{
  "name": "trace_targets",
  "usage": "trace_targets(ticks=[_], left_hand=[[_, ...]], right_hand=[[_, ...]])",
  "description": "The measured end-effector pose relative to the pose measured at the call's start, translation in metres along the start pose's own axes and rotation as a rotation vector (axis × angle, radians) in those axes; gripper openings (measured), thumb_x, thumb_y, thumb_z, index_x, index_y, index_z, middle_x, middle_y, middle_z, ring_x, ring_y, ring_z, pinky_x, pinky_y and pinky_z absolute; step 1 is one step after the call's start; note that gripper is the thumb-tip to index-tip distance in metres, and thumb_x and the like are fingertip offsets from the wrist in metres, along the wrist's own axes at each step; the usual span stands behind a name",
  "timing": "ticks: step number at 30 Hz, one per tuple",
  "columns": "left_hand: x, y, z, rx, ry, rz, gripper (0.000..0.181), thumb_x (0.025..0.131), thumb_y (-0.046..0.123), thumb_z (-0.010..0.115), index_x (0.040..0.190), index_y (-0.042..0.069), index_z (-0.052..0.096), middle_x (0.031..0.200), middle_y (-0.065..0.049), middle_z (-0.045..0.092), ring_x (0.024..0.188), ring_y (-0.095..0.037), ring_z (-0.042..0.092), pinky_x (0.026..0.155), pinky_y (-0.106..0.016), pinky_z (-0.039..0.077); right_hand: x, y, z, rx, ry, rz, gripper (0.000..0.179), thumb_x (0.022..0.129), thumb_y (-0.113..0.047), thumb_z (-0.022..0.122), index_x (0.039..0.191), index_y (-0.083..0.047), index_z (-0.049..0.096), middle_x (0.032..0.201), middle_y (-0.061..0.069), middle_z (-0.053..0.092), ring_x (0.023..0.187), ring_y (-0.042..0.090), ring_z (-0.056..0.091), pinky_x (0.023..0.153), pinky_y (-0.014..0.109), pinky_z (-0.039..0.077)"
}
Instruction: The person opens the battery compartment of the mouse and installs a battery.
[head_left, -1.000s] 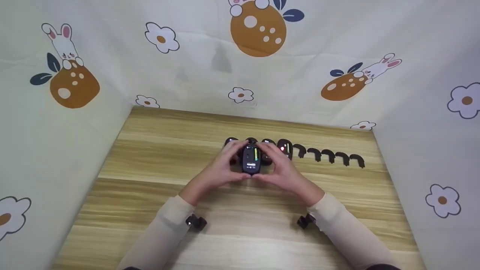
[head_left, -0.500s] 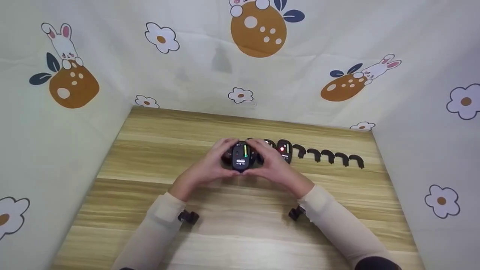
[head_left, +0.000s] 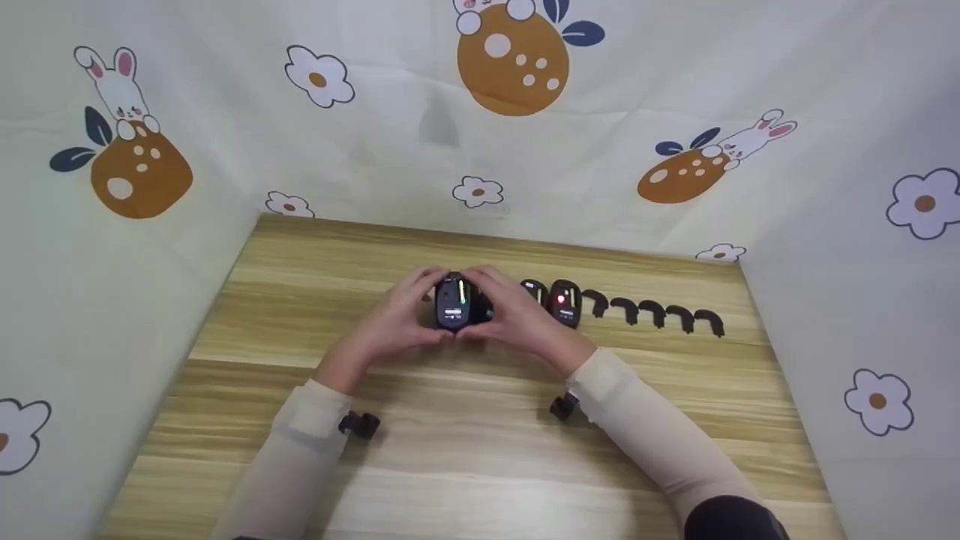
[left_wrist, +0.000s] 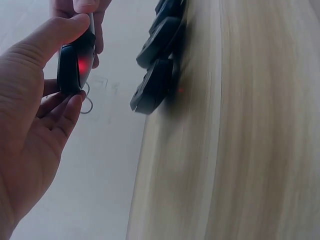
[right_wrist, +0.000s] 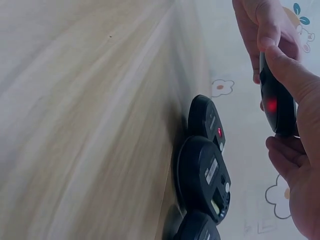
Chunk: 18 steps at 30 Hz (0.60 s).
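Note:
Both hands hold one black computer mouse (head_left: 454, 306) between them, its underside turned up toward the head camera. A green battery lies in its uncovered slot. My left hand (head_left: 386, 324) grips the left side with thumb and fingers, and my right hand (head_left: 517, 319) grips the right side. In the left wrist view the held mouse (left_wrist: 75, 67) is raised off the table, with a red glow on it. Other black mice stand in a row on the table; an upturned mouse (head_left: 565, 304) with a red light is at the row's right end. My right hand partly hides the row.
Several curved black pieces (head_left: 651, 313) continue the line to the right on the wooden table (head_left: 450, 465). A printed cloth (head_left: 375, 135) walls the table at the back and both sides. Small black cameras (head_left: 360, 425) sit at the wrists.
Both hands have moved left and slightly back, carrying the mouse with them. More of the mice at the row's right end now shows. The curved pieces have stayed in place.

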<state>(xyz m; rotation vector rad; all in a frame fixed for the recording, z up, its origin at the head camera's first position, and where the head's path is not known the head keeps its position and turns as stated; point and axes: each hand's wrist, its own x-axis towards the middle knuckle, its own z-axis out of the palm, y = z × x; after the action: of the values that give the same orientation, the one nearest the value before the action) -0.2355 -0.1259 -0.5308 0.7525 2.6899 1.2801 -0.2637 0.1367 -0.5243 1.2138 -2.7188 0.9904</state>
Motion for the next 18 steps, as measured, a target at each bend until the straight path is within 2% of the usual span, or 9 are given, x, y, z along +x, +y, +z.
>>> trace_targets(ticks=[6,11,18], left_hand=[[-0.001,-0.010,-0.010,0.059,0.006,-0.036,0.106,0.081,0.018,0.099,0.170,0.012,0.041,0.171,-0.013,0.043,0.151,-0.039,0.049,0.126,-0.057,0.040],[0.001,-0.019,-0.017,0.048,0.011,-0.046,0.104,0.081,0.014,0.099,0.169,0.007,0.043,0.170,-0.015,0.044,0.150,-0.041,0.050,0.125,-0.058,0.041],[0.000,-0.027,-0.028,0.027,-0.010,-0.103,0.104,0.083,0.013,0.097,0.171,0.011,0.041,0.175,-0.013,0.039,0.156,-0.043,0.043,0.128,-0.062,0.036]], right_hand=[[0.018,-0.001,0.009,0.002,-0.025,0.007,0.095,0.085,-0.036,0.097,0.164,-0.010,0.049,0.159,0.009,0.056,0.146,0.027,0.055,0.125,0.041,0.042],[0.031,-0.002,0.016,0.009,-0.044,0.036,0.093,0.087,-0.037,0.096,0.164,-0.012,0.049,0.159,0.008,0.056,0.146,0.025,0.055,0.125,0.042,0.043],[0.044,-0.001,0.027,0.003,-0.050,0.078,0.095,0.087,-0.044,0.095,0.164,-0.012,0.048,0.158,0.006,0.057,0.145,0.024,0.055,0.124,0.042,0.043]])
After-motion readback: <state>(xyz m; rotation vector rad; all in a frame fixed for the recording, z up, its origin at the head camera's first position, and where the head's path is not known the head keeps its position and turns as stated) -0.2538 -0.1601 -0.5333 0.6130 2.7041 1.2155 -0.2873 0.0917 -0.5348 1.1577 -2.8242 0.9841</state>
